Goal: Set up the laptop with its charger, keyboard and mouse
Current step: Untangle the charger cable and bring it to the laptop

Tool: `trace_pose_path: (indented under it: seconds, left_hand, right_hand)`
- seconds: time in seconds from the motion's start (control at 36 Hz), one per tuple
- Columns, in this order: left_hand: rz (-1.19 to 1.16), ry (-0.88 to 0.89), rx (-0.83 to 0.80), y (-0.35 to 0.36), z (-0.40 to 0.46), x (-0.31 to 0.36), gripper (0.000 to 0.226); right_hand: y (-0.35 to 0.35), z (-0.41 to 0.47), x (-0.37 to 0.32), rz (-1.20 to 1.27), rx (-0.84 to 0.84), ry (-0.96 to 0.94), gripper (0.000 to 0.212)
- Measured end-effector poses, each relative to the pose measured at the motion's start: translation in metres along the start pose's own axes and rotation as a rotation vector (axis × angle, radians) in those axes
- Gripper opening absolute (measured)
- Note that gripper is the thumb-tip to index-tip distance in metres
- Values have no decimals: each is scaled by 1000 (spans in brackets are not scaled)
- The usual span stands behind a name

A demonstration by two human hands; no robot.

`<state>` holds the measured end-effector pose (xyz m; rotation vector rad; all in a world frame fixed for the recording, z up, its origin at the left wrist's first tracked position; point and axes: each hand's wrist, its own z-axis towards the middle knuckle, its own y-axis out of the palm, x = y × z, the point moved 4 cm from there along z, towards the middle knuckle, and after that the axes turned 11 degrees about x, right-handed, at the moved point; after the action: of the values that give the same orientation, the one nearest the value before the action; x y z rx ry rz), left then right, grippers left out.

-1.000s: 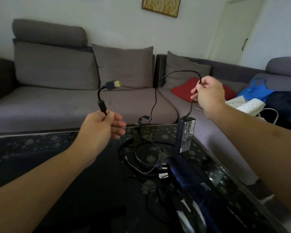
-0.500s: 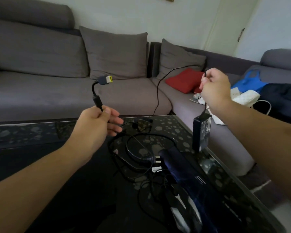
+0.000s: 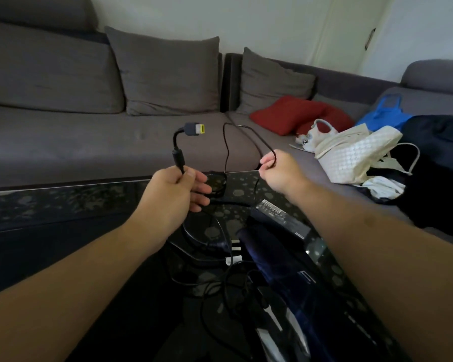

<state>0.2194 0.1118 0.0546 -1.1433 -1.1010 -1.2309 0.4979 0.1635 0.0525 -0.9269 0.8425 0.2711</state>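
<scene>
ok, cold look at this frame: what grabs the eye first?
The yellow-tipped rectangular charger plug sticks up mid-frame on a thin black cable strung between the left hand and right hand. Below them, the black power brick lies on the dark speckled glass table. A red cushion stands out on the grey sofa.

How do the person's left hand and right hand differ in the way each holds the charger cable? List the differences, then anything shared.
1. The left hand grips the cable just below its thick ferrite bead, near the yellow-tipped plug; the right hand pinches the thin cable further along.
2. The left hand's lower fingers spread loosely; the right hand's are curled tight.
3. The plug stands above the left hand; a loop arches above the right.

Shared: both hold the same cable over the table.
</scene>
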Motion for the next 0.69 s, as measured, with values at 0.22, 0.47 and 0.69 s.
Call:
trace_pose_path:
  seconds: [0.22, 0.47, 0.69]
  left_hand:
    - [53, 2, 8, 4, 3, -12, 33]
    - [101, -8, 11, 14, 5, -24, 34]
    - [116, -33, 62, 4, 8, -26, 34]
  right_hand:
    - [4, -28, 51, -363, -293, 40, 129]
    - [-4, -52, 69, -402, -271, -108, 32]
    - [16, -32, 22, -487, -189, -336, 65]
